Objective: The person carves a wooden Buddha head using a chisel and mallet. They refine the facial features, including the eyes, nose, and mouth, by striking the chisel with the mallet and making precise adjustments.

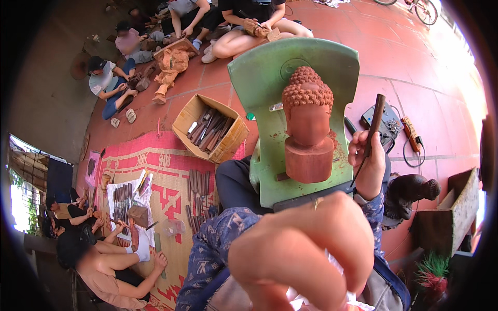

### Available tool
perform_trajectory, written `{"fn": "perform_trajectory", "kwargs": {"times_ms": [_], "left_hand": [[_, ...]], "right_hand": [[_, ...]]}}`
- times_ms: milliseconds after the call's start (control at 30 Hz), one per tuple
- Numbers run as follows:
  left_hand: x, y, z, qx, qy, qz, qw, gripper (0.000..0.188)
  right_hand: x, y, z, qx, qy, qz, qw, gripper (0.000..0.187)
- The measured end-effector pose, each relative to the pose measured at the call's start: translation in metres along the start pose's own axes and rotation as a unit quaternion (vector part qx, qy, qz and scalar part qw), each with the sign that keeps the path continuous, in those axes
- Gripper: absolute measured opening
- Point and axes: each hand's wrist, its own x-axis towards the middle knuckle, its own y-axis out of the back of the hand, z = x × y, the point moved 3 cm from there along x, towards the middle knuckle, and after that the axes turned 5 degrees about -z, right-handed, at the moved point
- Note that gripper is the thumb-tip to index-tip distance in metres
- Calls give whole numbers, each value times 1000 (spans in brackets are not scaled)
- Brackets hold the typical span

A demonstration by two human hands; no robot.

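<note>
A reddish carved wooden head (pixel 308 124) with a curled-knob top stands upright on a green board (pixel 259 88) propped across my lap. My right hand (pixel 369 166) is just right of the carving and grips a slim chisel (pixel 374 120) with a dark wooden handle, the blade pointing down past the board's edge. My left hand (pixel 301 254) is very close to the camera and blurred, its fingers curled. Something white and crinkled (pixel 353 300) shows beneath it; I cannot tell if the hand holds it.
A cardboard box of chisels (pixel 210 129) sits on the red tile floor to the left, with more chisels (pixel 197 199) laid on a woven mat. A dark carved head (pixel 415 192) and a wooden crate (pixel 451 212) are at right. Several seated people work around.
</note>
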Motion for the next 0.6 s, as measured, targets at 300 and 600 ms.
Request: {"fn": "perform_trajectory", "kwargs": {"times_ms": [300, 600], "left_hand": [[-94, 48, -72, 449, 351, -60, 820, 20], [-105, 59, -80, 417, 361, -49, 833, 13]], "right_hand": [[-19, -14, -13, -92, 12, -260, 961, 15], [-8, 1, -5, -136, -17, -369, 919, 25]]}}
